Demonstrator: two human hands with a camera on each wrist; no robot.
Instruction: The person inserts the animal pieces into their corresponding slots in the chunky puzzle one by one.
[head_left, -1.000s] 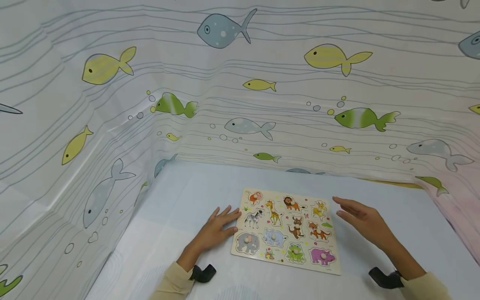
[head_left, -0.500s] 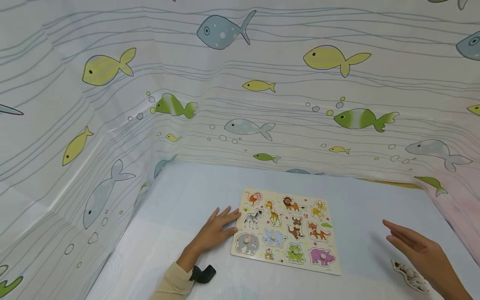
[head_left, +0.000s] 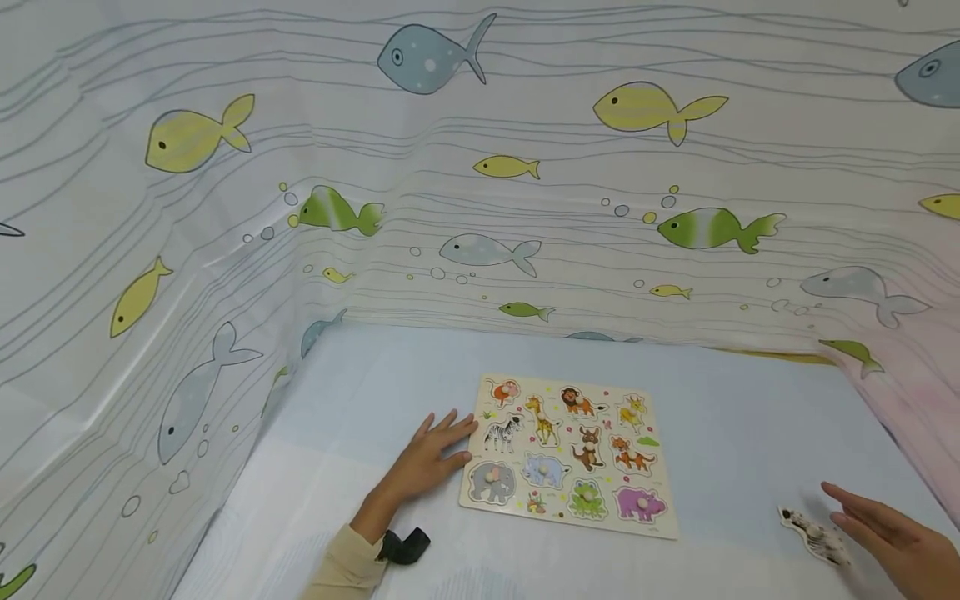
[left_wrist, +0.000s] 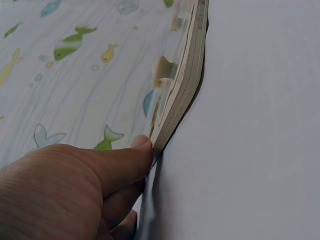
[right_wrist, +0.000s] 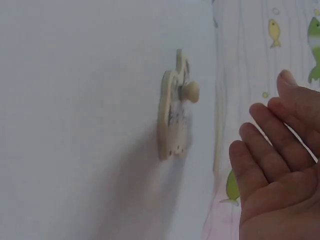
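A wooden animal puzzle board [head_left: 517, 510] lies flat in the head view, with several knobbed animal pieces in it. My left hand [head_left: 427, 460] rests against its left edge, fingers spread and fairly straight. In the left wrist view the thumb [left_wrist: 142, 142] touches the board's edge. To the right of the board lies a loose zebra puzzle piece [head_left: 812, 536]. My right hand [head_left: 896, 542] hovers just right of that piece, apart from it, fingers extended and holding nothing. The right wrist view shows the piece's round knob [right_wrist: 190, 92] facing up from the table.
The pale table [head_left: 727, 467] carries the board and the loose piece. Behind it and along the sides hangs a fish-print curtain [head_left: 420, 200], pinkish on the right. A black wrist strap [head_left: 405, 546] sits on the left forearm.
My right hand has moved from beside the board's upper right corner rightward and toward me, to the zebra piece, which has come into sight. My left hand stays at the board. The view shifts slightly.
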